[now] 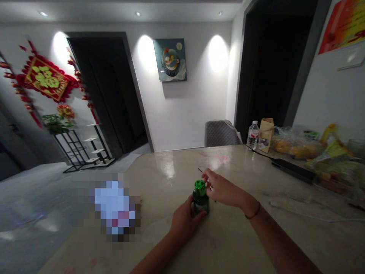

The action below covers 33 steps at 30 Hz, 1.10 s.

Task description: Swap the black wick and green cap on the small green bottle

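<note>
A small dark green bottle (pixel 201 203) with a bright green, ridged top (pixel 200 186) stands upright on the table before me. My left hand (pixel 186 217) is closed around its lower part, with fingers on the left side and thumb across the front. Close beside the top on the right is my right hand (pixel 215 185), its fingers pinched together. A thin dark stick (pixel 200 170) pokes out beyond those fingertips. What it is exactly is too small to make out, and the fingers hide its middle.
On the pale marble table (pixel 159 190) a water bottle (pixel 253 135), a paper bag (pixel 266 135), plastic bags of food (pixel 296 142) and a black power strip (pixel 293 170) stand at the right. A white cable (pixel 308 217) runs below them. A blurred-out item (pixel 114 207) lies left. A grey chair (pixel 221 133) is behind.
</note>
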Tool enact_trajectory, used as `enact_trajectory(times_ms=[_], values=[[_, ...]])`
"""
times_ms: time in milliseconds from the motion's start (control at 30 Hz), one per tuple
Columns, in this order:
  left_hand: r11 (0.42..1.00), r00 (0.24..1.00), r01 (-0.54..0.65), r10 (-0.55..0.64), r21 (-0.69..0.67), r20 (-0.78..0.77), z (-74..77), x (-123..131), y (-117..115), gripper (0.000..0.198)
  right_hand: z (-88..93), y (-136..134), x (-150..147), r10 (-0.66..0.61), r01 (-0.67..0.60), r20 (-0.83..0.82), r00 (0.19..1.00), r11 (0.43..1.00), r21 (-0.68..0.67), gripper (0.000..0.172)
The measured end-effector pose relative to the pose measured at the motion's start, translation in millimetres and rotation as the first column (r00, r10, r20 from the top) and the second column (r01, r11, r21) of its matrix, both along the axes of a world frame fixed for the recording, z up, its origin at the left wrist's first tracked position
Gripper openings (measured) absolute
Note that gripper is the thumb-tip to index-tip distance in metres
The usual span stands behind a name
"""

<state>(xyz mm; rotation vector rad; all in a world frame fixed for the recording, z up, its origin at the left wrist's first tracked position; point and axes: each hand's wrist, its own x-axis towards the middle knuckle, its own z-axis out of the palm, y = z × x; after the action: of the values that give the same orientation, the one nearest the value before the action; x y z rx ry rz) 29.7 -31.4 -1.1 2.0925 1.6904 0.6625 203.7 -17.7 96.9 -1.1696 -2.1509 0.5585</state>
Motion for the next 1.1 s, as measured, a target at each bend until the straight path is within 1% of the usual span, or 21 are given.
enact_trajectory(times_ms=[67,200,267,333,400,467,500,600,667,700,767,833,1000,1100], values=[[1.000,1.000,-0.011,0.011,0.003,-0.003,-0.5,0.3,0.0,0.059,-0.6,-2.1,-4.2,-0.003,0.003,-0.008,1.000,1.000,-0.018,0.035],[1.000,1.000,-0.023,0.023,0.004,-0.008,-0.5,1.0,-0.1,0.059,-5.7,-2.0,-15.8,-0.057,0.057,-0.027,0.998,0.998,-0.006,0.052],[1.000,1.000,-0.025,0.025,0.002,-0.011,-0.2,1.0,-0.3,0.059,-8.4,0.0,-20.8,-0.064,0.065,-0.040,0.997,0.998,0.021,0.051],[1.000,1.000,-0.019,0.019,0.000,-0.010,0.4,0.9,-0.6,0.058,-10.0,1.8,-23.2,-0.027,0.030,-0.050,0.998,0.998,0.046,0.045],[1.000,1.000,-0.003,0.003,0.003,-0.002,1.3,0.9,-1.0,0.056,-10.8,3.2,-21.9,0.055,-0.052,-0.061,0.997,0.997,0.050,0.044],[1.000,1.000,0.002,-0.002,0.006,0.002,2.2,1.0,-1.2,0.056,-12.3,5.4,-17.3,0.127,-0.125,-0.066,0.990,0.991,0.038,0.050],[1.000,1.000,0.001,-0.001,0.003,-0.002,2.6,1.1,-1.2,0.057,-13.8,7.3,-14.1,0.132,-0.129,-0.061,0.989,0.991,0.036,0.055],[1.000,1.000,-0.010,0.009,-0.017,-0.029,3.2,1.0,-0.7,0.057,-20.9,15.4,-3.3,0.027,-0.026,-0.011,1.000,0.998,0.061,0.067],[1.000,0.999,-0.013,0.012,-0.023,-0.042,3.4,0.8,-0.3,0.057,-24.7,20.3,2.9,-0.015,0.015,0.014,1.000,0.999,0.035,0.071],[1.000,0.999,-0.012,0.011,-0.019,-0.041,3.6,0.7,-0.3,0.057,-25.5,21.6,5.1,-0.003,0.003,0.015,1.000,1.000,0.001,0.071],[1.000,1.000,-0.004,0.003,-0.013,-0.031,4.0,0.6,-0.5,0.056,-24.4,21.5,7.0,0.059,-0.060,-0.009,0.998,0.996,-0.071,0.069],[1.000,1.000,0.006,-0.006,-0.011,-0.023,4.7,0.7,-1.2,0.056,-21.5,18.4,5.3,0.107,-0.111,-0.043,0.993,0.988,-0.106,0.071],[1.000,1.000,0.008,-0.009,-0.011,-0.027,5.6,0.9,-1.5,0.056,-19.4,10.9,-8.6,0.094,-0.098,-0.074,0.993,0.994,-0.051,0.084],[1.000,1.000,0.006,-0.006,-0.004,-0.028,4.5,0.8,-0.5,0.056,-22.1,10.3,-17.1,0.086,-0.089,-0.098,0.992,0.996,-0.030,0.082]])
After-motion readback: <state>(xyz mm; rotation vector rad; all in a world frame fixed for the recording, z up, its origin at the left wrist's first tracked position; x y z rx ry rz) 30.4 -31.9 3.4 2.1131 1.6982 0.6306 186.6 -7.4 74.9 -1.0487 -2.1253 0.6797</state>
